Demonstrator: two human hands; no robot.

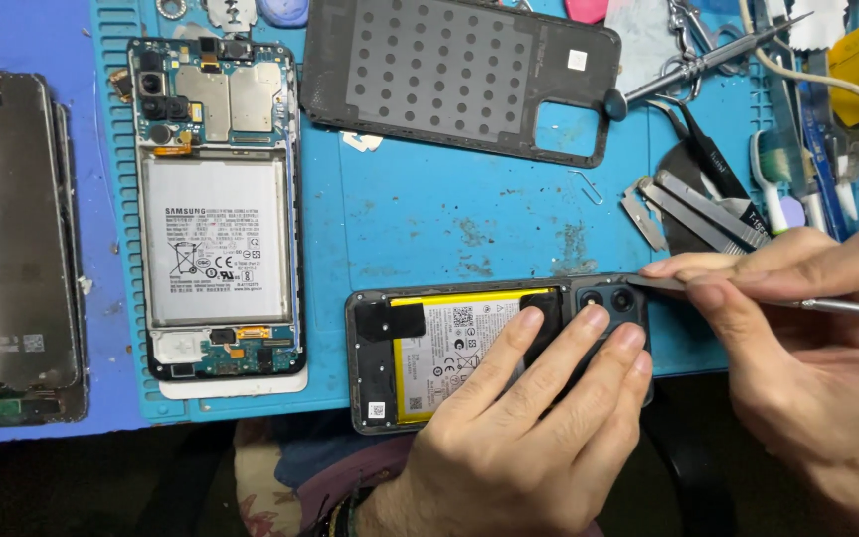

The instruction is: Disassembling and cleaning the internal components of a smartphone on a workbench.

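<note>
Head view — your left hand (524, 428) presses flat, fingers spread, on the opened phone (469, 358); your right hand (797, 328) pinches a thin metal blade (663, 283) at its corner.

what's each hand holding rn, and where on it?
Right hand pinches a thin metal tool near its front end, tip at the opened phone's camera corner. Left hand grips nothing; its fingers press flat on that phone.
</note>
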